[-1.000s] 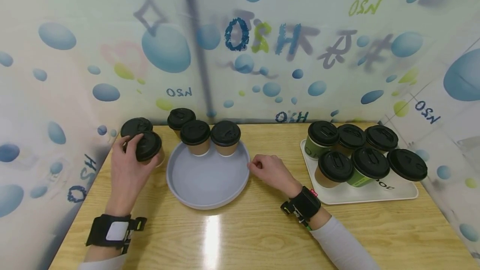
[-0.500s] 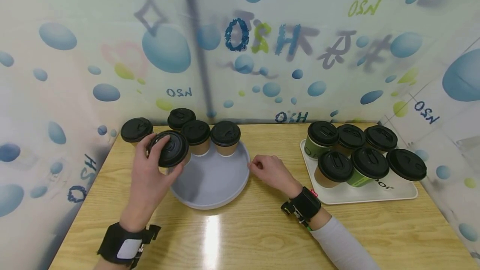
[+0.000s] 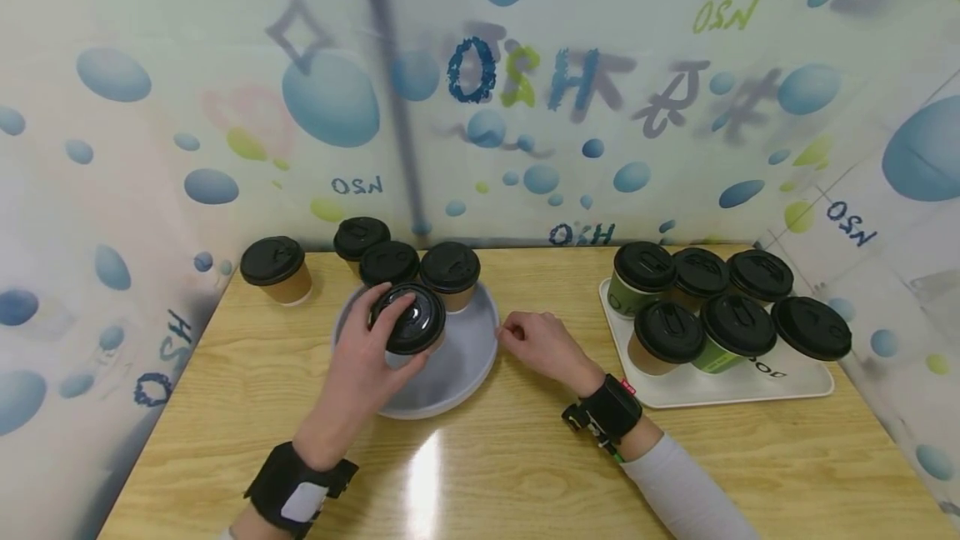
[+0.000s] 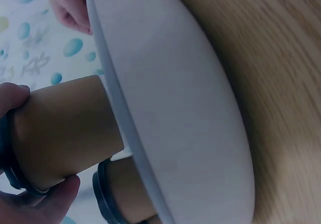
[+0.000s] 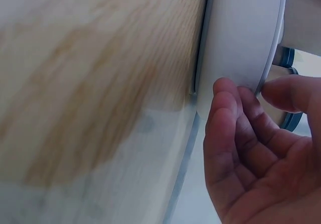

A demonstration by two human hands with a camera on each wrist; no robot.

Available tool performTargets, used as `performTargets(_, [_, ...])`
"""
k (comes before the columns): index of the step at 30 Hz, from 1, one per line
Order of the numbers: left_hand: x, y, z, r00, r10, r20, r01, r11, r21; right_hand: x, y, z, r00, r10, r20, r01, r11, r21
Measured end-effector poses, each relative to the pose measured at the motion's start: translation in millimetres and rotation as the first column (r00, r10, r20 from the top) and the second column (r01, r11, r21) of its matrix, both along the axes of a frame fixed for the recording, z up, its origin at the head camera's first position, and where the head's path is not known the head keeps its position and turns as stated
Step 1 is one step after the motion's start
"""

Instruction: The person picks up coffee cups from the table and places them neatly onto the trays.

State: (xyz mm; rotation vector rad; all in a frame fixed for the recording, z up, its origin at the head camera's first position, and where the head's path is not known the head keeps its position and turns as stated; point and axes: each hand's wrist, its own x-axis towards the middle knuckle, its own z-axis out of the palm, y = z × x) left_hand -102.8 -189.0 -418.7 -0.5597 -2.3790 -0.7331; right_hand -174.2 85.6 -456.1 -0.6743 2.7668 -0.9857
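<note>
My left hand [image 3: 367,365] grips a brown paper cup [image 4: 70,128] by its black lid [image 3: 408,319], fingers and thumb spread round it. That cup is over the round grey tray [image 3: 450,394]; whether its base touches the tray I cannot tell. Two lidded cups, one at the back right [image 3: 450,269] and one beside it [image 3: 388,263], stand at the tray's far side. My right hand [image 3: 546,346] pinches the tray's right rim between thumb [image 5: 283,93] and curled fingers. Another brown cup [image 3: 281,273] stands on the table at the left.
Behind the tray is a further lidded cup [image 3: 360,237], its base hidden. On the right, a white rectangular tray [image 3: 795,390] bears several brown and green lidded cups [image 3: 738,327]. A patterned sheet [image 3: 480,165] hangs along the table's back edge.
My left hand has carried the gripped cup from beside the left table cup rightward, over the round tray. The right hand has stayed at the rim.
</note>
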Motion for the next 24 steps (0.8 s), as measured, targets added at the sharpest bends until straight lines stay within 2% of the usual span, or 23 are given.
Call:
performTargets(8, [-3.5,26.5,-8.0,0.996,-0.051,0.072,0.055,0.997,-0.051,0.5,0.2,1.0,1.000,0.014,0.019,-0.014,1.000,-0.016])
performTargets(15, [-8.8,41.0,-13.8,0.988,-0.081,0.130,0.092,0.992,-0.082,0.5,1.0,0.5,0.999,0.037,0.007,-0.037,0.999,-0.016])
performTargets(24, [-13.9,49.4,-16.5,0.985,-0.048,0.167,0.066,0.993,-0.101,0.6,3.4,0.3,0.998,0.058,-0.003,-0.058,0.998,-0.036])
